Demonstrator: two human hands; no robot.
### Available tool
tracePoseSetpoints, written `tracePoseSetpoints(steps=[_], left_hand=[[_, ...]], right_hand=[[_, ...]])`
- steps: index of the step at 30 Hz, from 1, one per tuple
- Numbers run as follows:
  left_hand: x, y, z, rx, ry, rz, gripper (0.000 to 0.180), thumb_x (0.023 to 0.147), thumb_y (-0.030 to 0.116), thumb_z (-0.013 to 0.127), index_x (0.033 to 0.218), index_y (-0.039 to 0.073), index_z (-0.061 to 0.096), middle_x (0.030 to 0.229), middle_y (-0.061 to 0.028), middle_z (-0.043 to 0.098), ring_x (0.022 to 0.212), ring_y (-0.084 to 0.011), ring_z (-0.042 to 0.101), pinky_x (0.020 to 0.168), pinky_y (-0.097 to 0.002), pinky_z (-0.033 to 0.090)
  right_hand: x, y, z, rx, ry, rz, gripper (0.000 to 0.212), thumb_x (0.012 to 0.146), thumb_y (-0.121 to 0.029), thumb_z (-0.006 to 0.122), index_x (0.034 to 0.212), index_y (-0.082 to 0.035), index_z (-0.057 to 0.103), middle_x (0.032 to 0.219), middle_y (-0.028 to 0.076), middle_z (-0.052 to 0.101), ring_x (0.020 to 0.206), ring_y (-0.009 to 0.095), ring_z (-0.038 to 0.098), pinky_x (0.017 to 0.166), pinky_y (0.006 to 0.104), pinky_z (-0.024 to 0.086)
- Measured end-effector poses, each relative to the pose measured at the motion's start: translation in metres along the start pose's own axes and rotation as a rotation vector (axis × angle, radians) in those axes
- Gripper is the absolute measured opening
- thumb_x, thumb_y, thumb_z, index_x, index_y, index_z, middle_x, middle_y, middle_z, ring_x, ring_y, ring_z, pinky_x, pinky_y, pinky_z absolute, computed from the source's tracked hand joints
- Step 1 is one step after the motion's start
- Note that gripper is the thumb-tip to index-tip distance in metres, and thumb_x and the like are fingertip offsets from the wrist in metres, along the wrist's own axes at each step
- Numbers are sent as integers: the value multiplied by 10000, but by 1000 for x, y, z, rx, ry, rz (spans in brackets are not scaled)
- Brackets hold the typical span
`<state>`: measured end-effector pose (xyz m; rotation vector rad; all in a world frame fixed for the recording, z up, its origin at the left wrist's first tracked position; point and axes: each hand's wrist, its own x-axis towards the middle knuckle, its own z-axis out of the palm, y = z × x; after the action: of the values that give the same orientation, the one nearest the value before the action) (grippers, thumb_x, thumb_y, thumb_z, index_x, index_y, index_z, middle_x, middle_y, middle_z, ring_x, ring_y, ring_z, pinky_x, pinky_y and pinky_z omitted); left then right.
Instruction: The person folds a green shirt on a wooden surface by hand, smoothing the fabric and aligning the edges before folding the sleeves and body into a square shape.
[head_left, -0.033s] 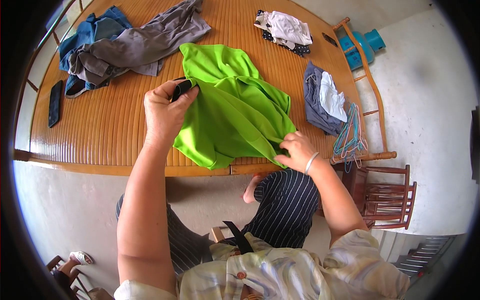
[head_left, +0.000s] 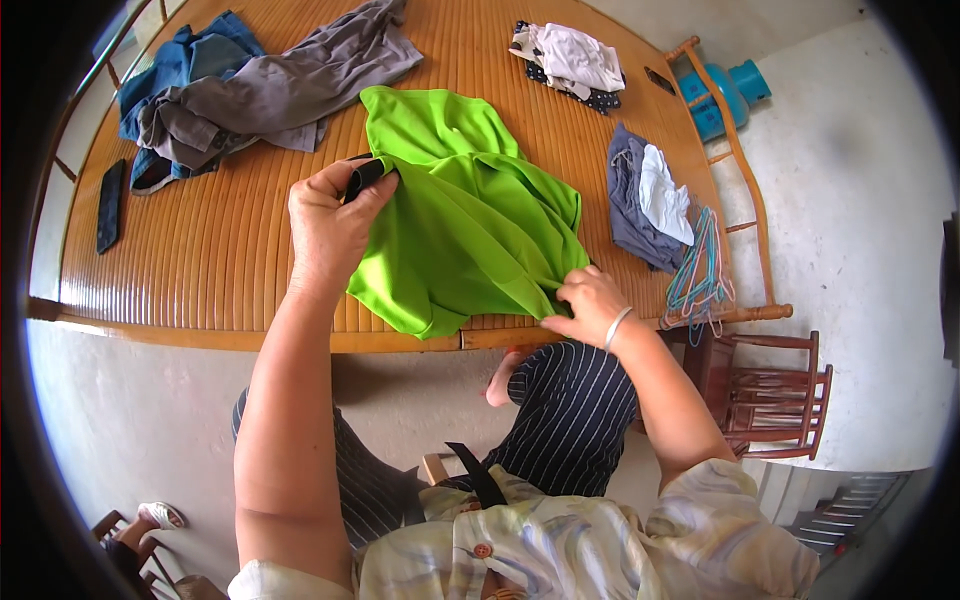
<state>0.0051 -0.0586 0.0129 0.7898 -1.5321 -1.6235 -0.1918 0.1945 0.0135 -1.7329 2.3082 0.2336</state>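
A bright green garment [head_left: 470, 215] with a black trim lies loosely spread on the slatted bamboo table [head_left: 225, 260], partly folded over itself. At its left side, my left hand [head_left: 335, 215] is closed, pinching the black trimmed edge between thumb and fingers. My right hand [head_left: 588, 305], wearing a pale bangle [head_left: 617, 328] at the wrist, pinches the garment's near right corner by the table's front edge. The fabric between both hands lies in soft creases. Whether it is a shirt or something else, I cannot tell.
Grey clothing [head_left: 270, 90] and blue denim [head_left: 190, 58] lie far left, near a dark flat strip [head_left: 110, 207]. Folded clothes [head_left: 575, 60], dark blue fabric [head_left: 632, 190], white cloth [head_left: 662, 195] and hangers [head_left: 700, 270] lie right. Beyond stand a gas cylinder [head_left: 720, 100] and wooden chair [head_left: 775, 395].
My right hand has shifted slightly left along the garment's corner, and the fabric there has moved a little with it. My left hand stays in place.
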Motion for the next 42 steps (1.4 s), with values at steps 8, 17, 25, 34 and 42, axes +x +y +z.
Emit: tracePoseSetpoints(steps=[8,17,25,34,42], left_hand=[[4,0,-10,25,62,19,132,783,55,685,884,-28,674,720,17,625,653,-32,506,616,-199,432],[-1,7,-21,-133,74,67,104,811,42,662,901,-9,669,779,24,635,689,-32,541,661,-179,434],[3,4,-19,-85,100,7,105,816,56,663,897,-11,667,773,18,637,671,-34,543,642,-182,436],[5,0,-21,-100,141,3,99,812,72,672,862,-13,664,752,10,635,648,-39,542,618,-184,435],[9,-2,-22,-87,174,-51,114,807,78,674,849,-27,657,734,-1,630,619,-45,545,582,-190,436]], right_hand=[[4,19,14,-12,347,2,203,564,-122,750,632,-6,597,745,106,581,773,293,550,697,402,440],[2,38,8,431,517,0,188,598,-39,623,784,-30,647,871,129,593,871,310,557,797,361,451],[11,32,17,386,669,121,259,611,51,663,764,-41,475,727,116,533,717,328,558,636,374,448],[-3,29,1,433,694,74,248,575,52,703,683,-42,500,766,91,513,713,262,549,631,330,440],[-7,-5,3,215,487,33,149,623,21,674,712,-31,567,716,120,555,714,308,560,642,380,450]])
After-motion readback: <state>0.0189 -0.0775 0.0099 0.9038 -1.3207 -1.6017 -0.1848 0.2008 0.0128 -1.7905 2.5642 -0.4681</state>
